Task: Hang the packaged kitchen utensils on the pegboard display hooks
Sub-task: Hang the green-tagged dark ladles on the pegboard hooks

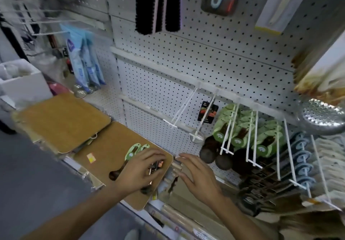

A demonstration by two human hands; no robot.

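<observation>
Packaged wooden spoons with green card tags (pixel 137 149) lie on a brown cutting board (pixel 106 152) on the shelf. My left hand (pixel 139 170) rests on them, its fingers curled over small packaged utensils near the board's right edge. My right hand (pixel 196 174) hovers just to the right with straight spread fingers, holding nothing. On the white pegboard (pixel 205 56), one hook (pixel 179 112) hangs bare. The hook beside it carries a small ladle with a black card (pixel 207 114). Further right, hooks hold several wooden spoons with green tags (pixel 237 133).
A second brown cutting board (pixel 61 120) lies to the left. Black brushes (pixel 156 4) hang above. A perforated metal skimmer (pixel 321 116) juts in at the right, above blue-handled tools (pixel 302 157). Blue packets (pixel 84 58) hang at the left. Rolled items lie on the lower shelf.
</observation>
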